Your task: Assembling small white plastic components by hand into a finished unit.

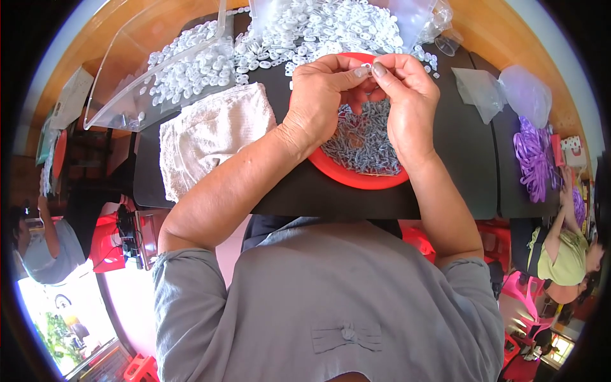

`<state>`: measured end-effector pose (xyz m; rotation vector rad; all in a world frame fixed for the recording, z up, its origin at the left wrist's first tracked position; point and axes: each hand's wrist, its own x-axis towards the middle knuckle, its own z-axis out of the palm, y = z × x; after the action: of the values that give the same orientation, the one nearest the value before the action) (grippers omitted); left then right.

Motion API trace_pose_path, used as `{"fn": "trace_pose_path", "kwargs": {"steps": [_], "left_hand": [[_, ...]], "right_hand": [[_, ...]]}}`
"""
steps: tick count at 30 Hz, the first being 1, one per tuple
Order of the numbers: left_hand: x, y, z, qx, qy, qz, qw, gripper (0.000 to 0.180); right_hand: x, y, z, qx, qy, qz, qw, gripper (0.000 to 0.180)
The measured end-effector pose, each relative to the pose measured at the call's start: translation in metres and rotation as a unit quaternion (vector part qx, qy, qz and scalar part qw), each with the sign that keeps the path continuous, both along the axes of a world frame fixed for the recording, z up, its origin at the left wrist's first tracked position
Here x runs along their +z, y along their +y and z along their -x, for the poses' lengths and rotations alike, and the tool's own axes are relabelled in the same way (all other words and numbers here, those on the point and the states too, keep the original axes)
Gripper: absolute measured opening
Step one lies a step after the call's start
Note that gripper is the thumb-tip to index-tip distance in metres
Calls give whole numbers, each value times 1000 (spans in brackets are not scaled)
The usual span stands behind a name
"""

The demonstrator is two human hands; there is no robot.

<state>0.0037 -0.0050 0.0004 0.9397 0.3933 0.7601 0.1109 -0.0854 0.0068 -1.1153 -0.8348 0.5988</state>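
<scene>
Over the far part of a red round basin (364, 182), my left hand (323, 89) and my right hand (410, 95) meet at the fingertips. Both are closed in a pinch around a small white plastic piece (366, 65), mostly hidden by the thumbs and fingers. Many small grey metal parts, like screws or pins, fill the basin (359, 143). Just beyond my hands, a large heap of small white oval plastic pieces (318, 32) with holes spreads on the dark table (458, 159).
A clear plastic bin (105, 114) lies tipped at the left, with more white pieces (197, 70). A folded cream towel (216, 134) sits left of the basin. Plastic bags (525, 95) and purple ribbon (533, 159) lie at the right. People work at both sides (566, 254).
</scene>
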Motion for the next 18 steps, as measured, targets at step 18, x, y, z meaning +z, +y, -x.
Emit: {"fn": "trace_pose_path", "kwargs": {"steps": [18], "left_hand": [[1,1,5,32,78,-94,992,12]], "right_hand": [[0,0,-3,-34,-141,73,987,9]]}}
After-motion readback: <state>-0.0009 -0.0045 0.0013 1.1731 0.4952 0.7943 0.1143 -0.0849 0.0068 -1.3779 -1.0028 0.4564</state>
